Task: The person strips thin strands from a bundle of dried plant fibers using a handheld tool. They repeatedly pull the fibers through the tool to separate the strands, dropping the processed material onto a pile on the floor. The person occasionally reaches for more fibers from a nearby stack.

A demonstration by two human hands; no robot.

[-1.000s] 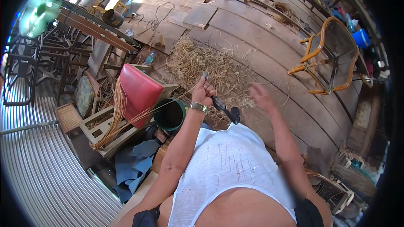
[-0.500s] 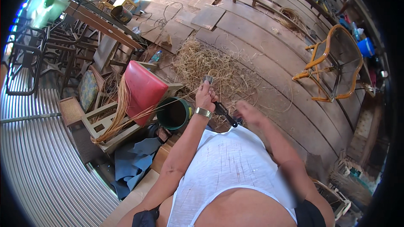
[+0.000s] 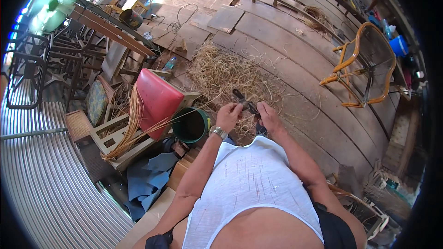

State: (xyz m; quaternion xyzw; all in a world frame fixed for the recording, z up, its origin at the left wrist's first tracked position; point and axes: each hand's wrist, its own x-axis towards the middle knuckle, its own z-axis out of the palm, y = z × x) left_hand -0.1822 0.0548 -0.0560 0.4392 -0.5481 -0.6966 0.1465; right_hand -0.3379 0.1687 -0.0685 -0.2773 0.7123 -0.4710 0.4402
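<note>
In front of my white shirt my two hands nearly meet. A small black-and-grey hand tool (image 3: 239, 95) slants between them, its exact kind too small to tell. My left hand (image 3: 227, 117), with a metal watch on the wrist, is closed on the grey part in a pinch. My right hand (image 3: 270, 117) is closed at the tool's lower right end, its fingertips partly hidden. Just beyond the hands lies a heap of pale curled fibre strips (image 3: 221, 71) on the floor.
A green bucket (image 3: 190, 127) stands left of my left wrist, beside a red cushion (image 3: 159, 97) and long cane strands (image 3: 134, 115). A cane chair (image 3: 353, 62) is at the right. Blue cloth (image 3: 150, 175) lies lower left; a loose board (image 3: 226, 18) lies farther off.
My right hand has come in to the tool and closed on it. My left hand has lowered slightly; the black part, which hung below it, now points up and away.
</note>
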